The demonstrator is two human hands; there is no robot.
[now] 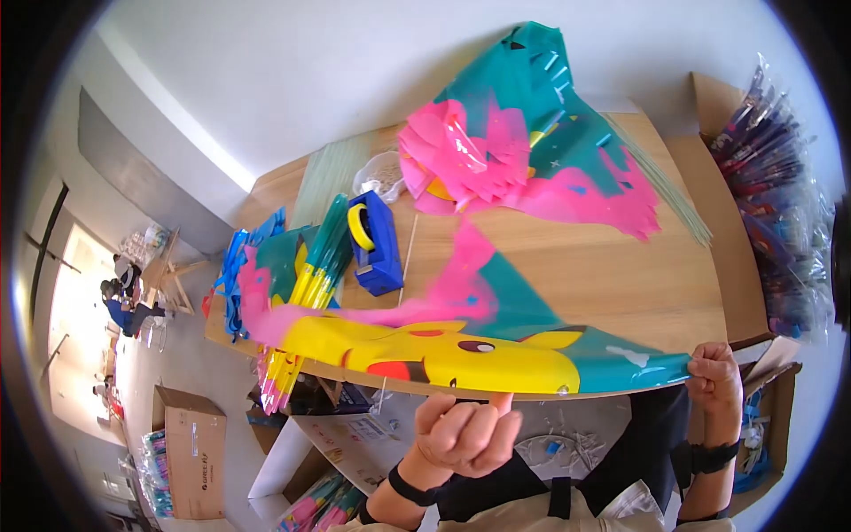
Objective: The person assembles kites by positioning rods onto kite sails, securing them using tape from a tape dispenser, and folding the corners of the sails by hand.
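- Rolled sheets (326, 257) are bundled beside the blue tape dispenser (378, 248).
- The printed sheet (496, 362) stretches along the table's (638, 297) near edge.
- Left hand (470, 436): fingers curled at the sheet's lower edge; whether it grips is unclear.
- Right hand (713, 374): fingers closed, pinching the sheet's right end.
- Bagged items (771, 204) fill a carton (722, 239).

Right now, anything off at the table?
Pale scraps and a small blue piece lie scattered below the table, like dropped litter. Blue straps bunch untidily at its left end. No spill or damage visible.
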